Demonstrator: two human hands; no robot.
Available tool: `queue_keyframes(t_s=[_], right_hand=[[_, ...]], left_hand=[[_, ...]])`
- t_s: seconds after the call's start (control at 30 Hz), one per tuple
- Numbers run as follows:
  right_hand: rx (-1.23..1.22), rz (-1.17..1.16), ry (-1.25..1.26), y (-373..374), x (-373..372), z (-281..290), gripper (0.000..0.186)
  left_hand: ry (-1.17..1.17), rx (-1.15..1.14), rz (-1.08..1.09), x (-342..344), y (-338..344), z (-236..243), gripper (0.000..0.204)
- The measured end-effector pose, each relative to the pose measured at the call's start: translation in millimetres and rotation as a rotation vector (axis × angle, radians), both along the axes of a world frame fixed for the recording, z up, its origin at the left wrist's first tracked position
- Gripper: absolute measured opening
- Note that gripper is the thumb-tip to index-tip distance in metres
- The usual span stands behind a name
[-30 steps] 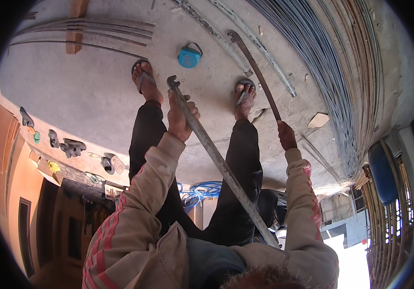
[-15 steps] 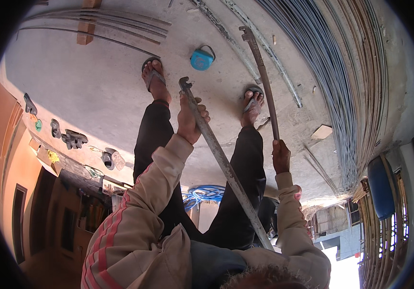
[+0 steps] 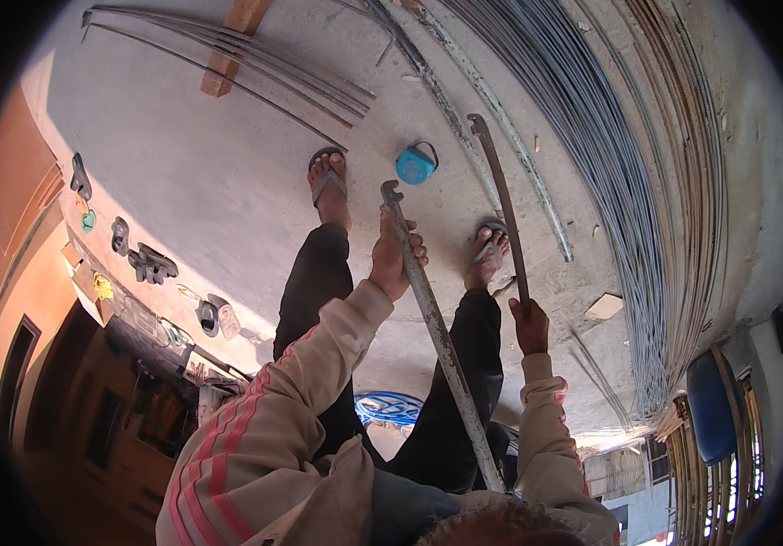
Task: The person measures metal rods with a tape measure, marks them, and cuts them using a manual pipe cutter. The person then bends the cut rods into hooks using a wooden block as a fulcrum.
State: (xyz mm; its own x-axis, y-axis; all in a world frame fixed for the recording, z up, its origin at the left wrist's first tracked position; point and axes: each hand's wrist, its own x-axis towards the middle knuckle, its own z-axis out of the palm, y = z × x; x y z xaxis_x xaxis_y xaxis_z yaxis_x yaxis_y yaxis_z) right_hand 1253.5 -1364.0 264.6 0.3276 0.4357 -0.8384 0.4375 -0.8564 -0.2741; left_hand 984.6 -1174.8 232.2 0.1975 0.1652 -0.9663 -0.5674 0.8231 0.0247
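My left hand is closed around a long, worn metal bending bar just below its hooked, notched head. That bar slopes down across my right thigh, its lower end close to my body. In my right hand is the lower end of a second, darker bending bar. Its notched head points away from me, beyond my right foot. The two bars are apart. Between and beyond my sandalled feet lies a teal tape measure with a dark strap.
A long bundle of steel rods curves along the right. Two whitish pipes lie beyond my right foot. Several thin rods rest over a wooden block at far left. Sandals line the left side; coiled blue hose shows between my legs.
The whole view has shifted and turned, so floor objects appear lower. The left bar looks more upright in the picture, and the right bar's head appears lower. Both hands keep their grips.
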Motion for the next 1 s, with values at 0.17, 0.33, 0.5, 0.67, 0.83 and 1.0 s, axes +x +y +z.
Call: queue_keyframes(t_s=[0.17,0.33,0.5,0.67,0.83,1.0], right_hand=[[0.091,-0.225,0.062,9.5,-52.7,48.6,0.04],[0.023,-0.279,0.135,23.0,-78.3,94.8,0.039],[0.075,-0.115,0.061,34.2,-73.7,132.9,0.032],[0.032,0.152,0.025,62.2,-41.6,106.6,0.025],[0.146,0.374,-0.078,99.7,-7.5,-11.2,0.026],[0.037,0.623,-0.337,120.1,21.4,-104.3,0.028]], left_hand=[[-0.027,0.003,0.023,9.7,14.6,8.0,0.059],[0.021,0.028,-0.012,20.6,19.5,6.3,0.059],[0.046,0.004,-0.014,13.1,15.3,2.8,0.058],[0.136,-0.022,0.051,-10.6,23.6,-3.5,0.058],[0.098,0.015,0.159,-28.0,28.4,-1.7,0.06],[0.107,0.026,0.192,-39.4,37.2,-0.8,0.06]])
